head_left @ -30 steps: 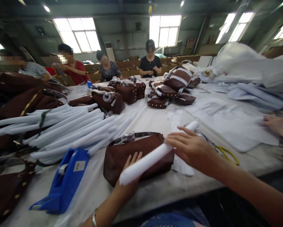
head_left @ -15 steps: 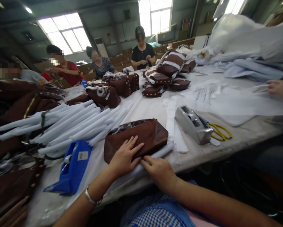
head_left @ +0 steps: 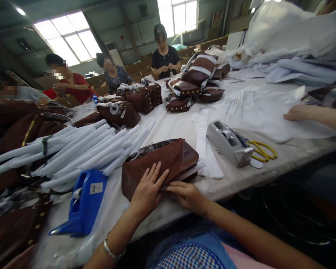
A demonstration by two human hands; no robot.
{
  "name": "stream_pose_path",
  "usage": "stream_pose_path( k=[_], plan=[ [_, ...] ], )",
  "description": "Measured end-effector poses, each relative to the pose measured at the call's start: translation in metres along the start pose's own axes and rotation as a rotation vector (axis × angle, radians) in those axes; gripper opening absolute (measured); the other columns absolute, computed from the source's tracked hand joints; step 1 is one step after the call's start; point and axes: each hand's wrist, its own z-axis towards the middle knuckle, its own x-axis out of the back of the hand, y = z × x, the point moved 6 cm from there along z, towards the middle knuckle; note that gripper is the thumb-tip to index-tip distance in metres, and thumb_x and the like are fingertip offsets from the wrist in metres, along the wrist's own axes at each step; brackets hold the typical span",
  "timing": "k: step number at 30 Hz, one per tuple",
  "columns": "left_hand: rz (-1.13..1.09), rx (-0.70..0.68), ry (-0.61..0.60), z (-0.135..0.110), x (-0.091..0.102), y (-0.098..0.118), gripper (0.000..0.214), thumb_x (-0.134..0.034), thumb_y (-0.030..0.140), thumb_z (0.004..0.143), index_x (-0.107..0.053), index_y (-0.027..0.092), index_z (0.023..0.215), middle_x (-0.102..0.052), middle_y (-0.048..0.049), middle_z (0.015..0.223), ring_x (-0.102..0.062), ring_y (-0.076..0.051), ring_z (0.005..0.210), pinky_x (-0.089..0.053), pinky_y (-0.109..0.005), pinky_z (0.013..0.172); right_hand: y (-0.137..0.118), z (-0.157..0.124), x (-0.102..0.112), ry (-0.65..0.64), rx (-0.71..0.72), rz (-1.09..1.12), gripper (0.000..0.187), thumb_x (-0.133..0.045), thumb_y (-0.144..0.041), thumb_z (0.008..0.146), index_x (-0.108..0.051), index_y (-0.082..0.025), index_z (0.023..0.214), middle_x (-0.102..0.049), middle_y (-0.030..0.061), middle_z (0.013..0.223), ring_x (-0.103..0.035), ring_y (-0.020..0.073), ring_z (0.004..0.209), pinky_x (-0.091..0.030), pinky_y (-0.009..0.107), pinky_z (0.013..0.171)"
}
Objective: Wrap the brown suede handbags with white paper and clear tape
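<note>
A factory workshop, by the look of it: several people (head_left: 166, 59) work around one long table (head_left: 169, 129) heaped with matching brown bags (head_left: 185, 89) and white rolls (head_left: 88, 149), with a blue tape dispenser (head_left: 88, 205), a grey tape dispenser (head_left: 238, 153) and yellow-handled scissors (head_left: 262, 150) near its edge; behind stand cardboard boxes (head_left: 141, 68), and dull walls with large paned windows (head_left: 68, 37) rise beneath a bright ceiling light (head_left: 21, 11)

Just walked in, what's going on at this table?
The person's left hand lies spread on a brown bag, while the right hand is at its near lower edge. White rolls and a blue tape dispenser lie to the left; a grey tape dispenser and yellow-handled scissors to the right.
</note>
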Motion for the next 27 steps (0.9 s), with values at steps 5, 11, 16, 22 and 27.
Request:
stream_pose_path(
  k=[5,11,16,22,27],
  plan=[
    [0.075,0.055,0.075,-0.006,-0.011,0.007,0.068,-0.05,0.013,0.093,-0.029,0.026,0.155,-0.015,-0.0125,0.166,-0.021,-0.032,0.151,-0.033,-0.055,0.118,-0.013,-0.005,0.045,0.064,0.137,-0.198,0.047,-0.049,-0.007,0.096,-0.058,-0.027,0.137,-0.07,0.0061,0.126,-0.065,0.0157,0.117,-0.053,0.033,0.102],
    [0.093,0.113,0.097,-0.012,-0.019,0.016,0.071,-0.049,0.006,0.089,-0.033,0.03,0.154,-0.017,-0.0112,0.165,-0.019,-0.032,0.152,-0.028,-0.057,0.12,0.022,0.001,0.068,-0.061,0.084,-0.618,0.046,-0.052,-0.007,0.095,-0.061,-0.028,0.135,-0.068,0.0063,0.128,-0.06,0.0224,0.114,-0.047,0.043,0.1],
    [0.107,0.149,0.13,-0.003,-0.019,0.029,0.058,-0.048,0.01,0.092,-0.044,0.025,0.148,-0.021,-0.0117,0.164,-0.019,-0.031,0.152,-0.025,-0.063,0.119,0.042,0.003,0.064,-0.007,0.061,-0.606,0.033,-0.055,-0.009,0.094,-0.073,-0.028,0.115,-0.072,0.0052,0.105,-0.059,0.0201,0.092,-0.046,0.037,0.084],
    [0.116,0.063,0.125,0.016,-0.028,0.037,0.048,-0.04,0.015,0.098,-0.046,0.02,0.145,-0.033,-0.0065,0.16,-0.022,-0.027,0.152,-0.021,-0.063,0.122,0.029,0.001,0.068,-0.051,0.064,-0.581,0.037,-0.053,-0.009,0.094,-0.069,-0.025,0.123,-0.072,0.007,0.115,-0.061,0.0225,0.102,-0.047,0.041,0.091],
    [0.085,0.082,0.176,0.009,-0.043,0.035,0.057,-0.037,0.009,0.097,-0.034,0.023,0.153,-0.041,-0.0083,0.155,-0.028,-0.024,0.15,-0.013,-0.062,0.123,0.011,-0.031,0.084,0.142,-0.272,-0.22,0.024,-0.051,-0.014,0.093,-0.073,-0.023,0.094,-0.074,0.0061,0.105,-0.066,0.0215,0.102,-0.052,0.042,0.095]
  ],
)
